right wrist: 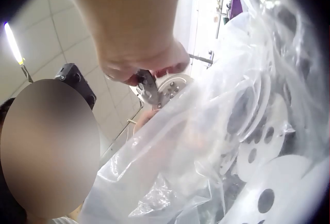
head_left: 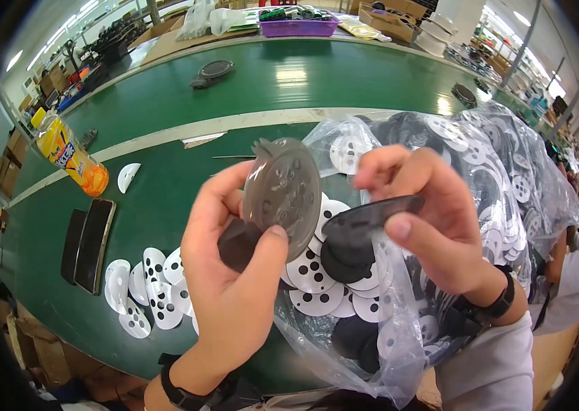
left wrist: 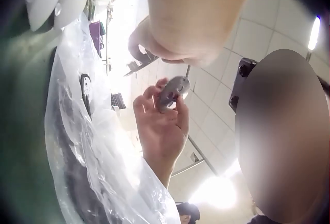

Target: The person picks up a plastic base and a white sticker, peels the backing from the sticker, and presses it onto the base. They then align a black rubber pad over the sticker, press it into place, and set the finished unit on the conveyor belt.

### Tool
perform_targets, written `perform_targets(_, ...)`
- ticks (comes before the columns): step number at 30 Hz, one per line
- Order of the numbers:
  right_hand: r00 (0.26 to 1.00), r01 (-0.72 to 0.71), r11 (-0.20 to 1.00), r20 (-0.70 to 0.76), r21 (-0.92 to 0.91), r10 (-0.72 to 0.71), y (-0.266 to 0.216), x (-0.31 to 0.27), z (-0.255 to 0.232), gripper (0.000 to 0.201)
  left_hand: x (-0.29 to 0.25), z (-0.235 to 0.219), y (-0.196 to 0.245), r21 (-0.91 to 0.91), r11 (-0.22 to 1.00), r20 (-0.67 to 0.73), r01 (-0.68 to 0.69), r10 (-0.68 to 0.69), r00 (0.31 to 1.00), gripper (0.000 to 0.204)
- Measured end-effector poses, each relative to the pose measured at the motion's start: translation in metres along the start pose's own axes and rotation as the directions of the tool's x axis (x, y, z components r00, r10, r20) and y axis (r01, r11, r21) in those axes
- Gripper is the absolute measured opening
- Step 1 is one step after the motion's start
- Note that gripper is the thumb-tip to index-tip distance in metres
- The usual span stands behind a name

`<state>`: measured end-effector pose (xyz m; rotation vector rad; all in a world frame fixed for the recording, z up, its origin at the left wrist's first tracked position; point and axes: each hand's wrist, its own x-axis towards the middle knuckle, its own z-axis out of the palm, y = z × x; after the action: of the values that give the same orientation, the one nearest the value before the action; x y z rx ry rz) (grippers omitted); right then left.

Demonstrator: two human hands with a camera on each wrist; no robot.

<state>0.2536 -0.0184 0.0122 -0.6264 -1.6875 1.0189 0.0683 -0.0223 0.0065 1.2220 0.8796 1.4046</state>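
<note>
My left hand (head_left: 231, 301) holds a round grey plastic cover (head_left: 282, 195) with a glossy face and a small toothed tab at its top. A dark angular part (head_left: 238, 245) shows behind it, near the palm. The right hand (head_left: 440, 222) pinches a thin dark disc (head_left: 371, 214) between thumb and fingers, edge toward the head view, just right of the cover. Below the hands lie white discs with black holes (head_left: 313, 301) and several black discs (head_left: 347, 264). Both wrist views are partly filled by clear plastic film.
A clear plastic bag (head_left: 399, 322) of white discs spreads over the right side of the green table (head_left: 43, 226). Loose white discs (head_left: 164, 301) lie at left, near two dark rectangular items (head_left: 91, 240) and an orange drink bottle (head_left: 73, 157). Dark round parts (head_left: 216, 69) sit on the far belt.
</note>
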Motion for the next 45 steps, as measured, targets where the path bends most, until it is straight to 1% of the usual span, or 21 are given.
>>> perform_targets(2,0.997,0.014,0.999,-0.069,-0.033,-0.016,-0.005,0.0,-0.002,0.019,-0.002,0.0,-0.004,-0.139,0.989,-0.03,0.04,-0.045,0.999,0.04)
perform_targets(4,0.991,0.134,0.951,0.009,-0.279,-0.137,-0.01,-0.001,-0.005,0.017,-0.003,0.004,-0.008,-0.106,0.994,-0.014,0.017,-0.019,1.0,0.038)
perform_targets(5,0.954,0.266,0.939,-0.079,-0.22,-0.288,0.0,0.0,0.0,0.016,-0.004,0.005,-0.012,-0.074,0.997,0.0,-0.005,0.005,1.0,0.037)
perform_targets(6,0.954,0.266,0.939,-0.079,-0.22,-0.289,-0.001,0.003,0.001,0.016,-0.003,0.004,-0.018,-0.073,0.997,0.0,-0.005,0.005,1.0,0.037)
perform_targets(8,0.796,0.594,0.606,0.274,-0.529,-0.54,-0.004,0.011,-0.001,0.021,-0.004,0.0,-0.032,0.197,0.948,0.121,-0.25,0.229,0.966,0.036)
perform_targets(9,0.775,0.629,0.545,0.395,-0.554,-0.494,-0.01,0.012,-0.001,0.025,-0.007,0.005,-0.027,0.116,0.976,0.125,-0.185,0.171,0.977,0.045)
perform_targets(12,0.791,0.591,0.623,0.518,-0.513,-0.325,-0.008,0.007,0.003,0.023,-0.008,0.004,-0.03,0.058,0.962,0.158,-0.265,0.253,0.954,0.055)
perform_targets(13,0.791,0.592,0.625,0.516,-0.508,-0.329,-0.005,0.006,0.006,0.023,-0.008,0.006,-0.031,0.026,0.973,0.125,-0.227,0.222,0.967,0.059)
perform_targets(15,0.85,0.52,0.69,0.386,-0.503,-0.359,0.0,0.005,0.011,0.026,-0.01,0.007,-0.028,-0.004,0.983,0.119,-0.185,0.184,0.976,0.059)
perform_targets(17,0.859,0.499,0.72,0.384,-0.481,-0.339,-0.001,0.004,0.01,0.027,-0.01,0.007,-0.028,-0.042,0.989,0.116,-0.143,0.147,0.982,0.058)
perform_targets(25,0.916,0.375,0.836,0.301,-0.399,-0.267,-0.007,0.005,0.012,0.038,-0.007,0.004,-0.031,0.064,0.969,0.1,-0.24,0.233,0.967,0.052)
perform_targets(27,0.948,0.242,0.897,0.287,-0.371,-0.137,-0.011,0.006,0.01,0.052,-0.006,0.003,-0.026,0.103,0.967,0.067,-0.233,0.227,0.972,0.049)
perform_targets(28,0.949,0.241,0.896,0.286,-0.374,-0.136,-0.01,0.007,0.007,0.052,-0.004,0.005,-0.021,0.142,0.964,0.035,-0.225,0.222,0.974,0.046)
perform_targets(29,0.951,0.244,0.912,0.268,-0.33,-0.157,-0.008,0.007,0.003,0.055,-0.01,0.009,-0.013,-0.112,0.991,-0.029,-0.075,0.072,0.997,0.043)
perform_targets(30,0.952,0.247,0.926,0.249,-0.285,-0.178,-0.005,0.006,0.0,0.058,-0.009,0.009,-0.008,-0.115,0.991,-0.027,-0.075,0.073,0.997,0.043)
perform_targets(32,0.96,0.222,0.956,0.216,-0.189,-0.18,0.001,0.004,0.0,0.053,-0.006,0.004,-0.003,0.064,0.984,-0.038,-0.164,0.167,0.985,0.039)
perform_targets(33,0.986,0.109,0.992,0.137,-0.064,-0.099,0.002,0.0,0.001,0.051,-0.003,0.0,-0.006,0.183,0.947,-0.005,-0.264,0.269,0.963,0.034)
perform_targets(35,0.998,-0.038,0.994,0.059,0.103,0.032,-0.001,-0.001,0.003,0.042,-0.006,-0.003,-0.007,0.213,0.931,0.009,-0.296,0.301,0.953,0.031)
perform_targets(40,0.995,-0.091,0.98,-0.019,0.176,0.095,-0.003,-0.004,0.009,0.035,-0.01,-0.004,-0.001,0.31,0.865,0.117,-0.394,0.376,0.919,0.029)
perform_targets(42,0.989,-0.127,0.969,-0.053,0.213,0.141,-0.004,-0.004,0.009,0.033,-0.006,-0.005,-0.001,0.388,0.722,0.251,-0.573,0.515,0.82,0.027)
perform_targets(45,0.991,-0.132,0.979,-0.014,0.154,0.136,-0.004,-0.005,0.008,0.029,-0.009,-0.002,-0.003,0.297,0.777,0.258,-0.555,0.494,0.83,0.027)
